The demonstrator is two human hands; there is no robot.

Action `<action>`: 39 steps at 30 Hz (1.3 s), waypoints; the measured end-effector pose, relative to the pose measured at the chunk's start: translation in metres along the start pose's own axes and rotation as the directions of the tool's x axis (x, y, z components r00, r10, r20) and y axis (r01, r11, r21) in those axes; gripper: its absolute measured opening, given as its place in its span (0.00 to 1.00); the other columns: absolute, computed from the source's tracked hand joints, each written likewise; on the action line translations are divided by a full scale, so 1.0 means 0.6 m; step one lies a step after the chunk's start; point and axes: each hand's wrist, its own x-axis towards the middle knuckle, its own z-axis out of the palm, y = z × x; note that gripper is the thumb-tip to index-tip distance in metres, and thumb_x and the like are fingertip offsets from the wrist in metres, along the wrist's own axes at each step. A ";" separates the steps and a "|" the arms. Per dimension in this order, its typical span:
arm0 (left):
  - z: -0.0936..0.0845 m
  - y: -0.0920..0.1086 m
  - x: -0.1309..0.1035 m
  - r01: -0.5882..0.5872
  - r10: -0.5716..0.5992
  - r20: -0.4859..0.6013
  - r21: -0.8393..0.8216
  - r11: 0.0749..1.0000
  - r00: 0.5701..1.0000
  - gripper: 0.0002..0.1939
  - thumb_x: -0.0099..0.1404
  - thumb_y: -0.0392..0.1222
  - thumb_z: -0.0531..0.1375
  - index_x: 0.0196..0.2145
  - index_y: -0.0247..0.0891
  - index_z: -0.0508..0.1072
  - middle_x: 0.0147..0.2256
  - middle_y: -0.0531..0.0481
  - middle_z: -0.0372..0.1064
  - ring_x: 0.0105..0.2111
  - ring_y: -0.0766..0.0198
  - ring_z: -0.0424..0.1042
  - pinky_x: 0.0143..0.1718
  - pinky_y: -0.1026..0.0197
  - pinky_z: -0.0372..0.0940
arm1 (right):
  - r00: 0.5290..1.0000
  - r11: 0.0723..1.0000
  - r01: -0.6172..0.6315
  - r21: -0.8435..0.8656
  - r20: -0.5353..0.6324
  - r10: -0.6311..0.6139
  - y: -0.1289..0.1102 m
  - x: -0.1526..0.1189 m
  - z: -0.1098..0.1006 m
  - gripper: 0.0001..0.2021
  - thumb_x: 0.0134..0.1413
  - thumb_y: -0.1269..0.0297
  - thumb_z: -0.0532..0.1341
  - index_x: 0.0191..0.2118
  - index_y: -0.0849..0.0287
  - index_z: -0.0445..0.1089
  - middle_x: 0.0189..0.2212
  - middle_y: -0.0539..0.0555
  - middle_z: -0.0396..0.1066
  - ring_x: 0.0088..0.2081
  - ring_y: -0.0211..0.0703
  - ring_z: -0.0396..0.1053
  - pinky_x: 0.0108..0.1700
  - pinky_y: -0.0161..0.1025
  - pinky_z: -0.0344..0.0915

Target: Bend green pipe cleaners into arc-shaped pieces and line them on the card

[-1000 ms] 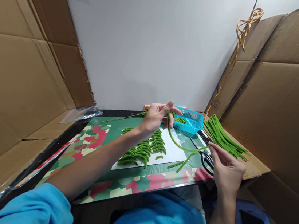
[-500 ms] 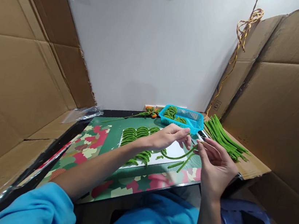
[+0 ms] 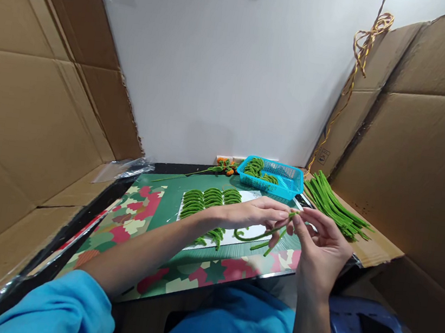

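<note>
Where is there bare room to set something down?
On the green mat between the camouflage strip and the white sheet; also in the right end of the blue basket. Crowded: around the left hand and right hand, loose green pieces and green bundle.

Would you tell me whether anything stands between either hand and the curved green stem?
Nothing visible does: the left hand and right hand both appear to pinch the green stem, though fingers partly hide its end.

Wearing a bright blue shirt (image 3: 226, 328), all soft and wrinkly, with a big loose sleeve (image 3: 60, 303) ending far up the arm from the left hand (image 3: 255, 214). Bare right hand (image 3: 323, 248).
</note>
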 end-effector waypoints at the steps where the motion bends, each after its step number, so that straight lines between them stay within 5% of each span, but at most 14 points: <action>1: 0.001 0.003 0.000 -0.013 0.013 -0.001 0.051 0.999 1.000 0.21 0.76 0.56 0.59 0.39 0.33 0.76 0.33 0.48 0.72 0.29 0.64 0.73 0.36 0.60 0.67 | 1.000 1.000 -0.003 0.017 0.011 0.003 0.001 0.002 -0.002 0.13 0.51 0.62 0.78 0.42 0.58 0.82 0.35 0.56 0.83 0.35 0.47 0.82 0.34 0.38 0.78; 12: -0.003 0.012 -0.008 -0.003 0.005 -0.007 0.248 0.969 1.000 0.25 0.79 0.57 0.55 0.31 0.35 0.72 0.26 0.50 0.71 0.28 0.65 0.68 0.34 0.62 0.63 | 0.997 1.000 -0.019 -0.007 0.069 0.019 -0.001 0.004 -0.009 0.13 0.50 0.61 0.79 0.41 0.57 0.83 0.34 0.55 0.83 0.35 0.48 0.81 0.33 0.39 0.77; 30: 0.003 0.027 -0.017 0.044 -0.048 0.066 0.062 0.997 0.997 0.22 0.77 0.56 0.57 0.31 0.37 0.68 0.25 0.55 0.61 0.21 0.69 0.66 0.23 0.64 0.62 | 0.978 0.999 -0.024 0.044 0.209 0.014 0.019 0.006 -0.017 0.08 0.55 0.58 0.76 0.39 0.54 0.84 0.30 0.52 0.80 0.25 0.40 0.71 0.27 0.38 0.69; 39: 0.007 0.037 -0.023 0.086 -0.086 0.096 0.009 0.996 0.992 0.21 0.75 0.53 0.60 0.29 0.37 0.69 0.24 0.56 0.57 0.19 0.69 0.60 0.21 0.63 0.56 | 0.953 0.976 0.006 0.218 0.293 -0.072 0.008 0.006 -0.013 0.04 0.53 0.64 0.78 0.35 0.50 0.85 0.28 0.51 0.80 0.29 0.42 0.73 0.30 0.39 0.69</action>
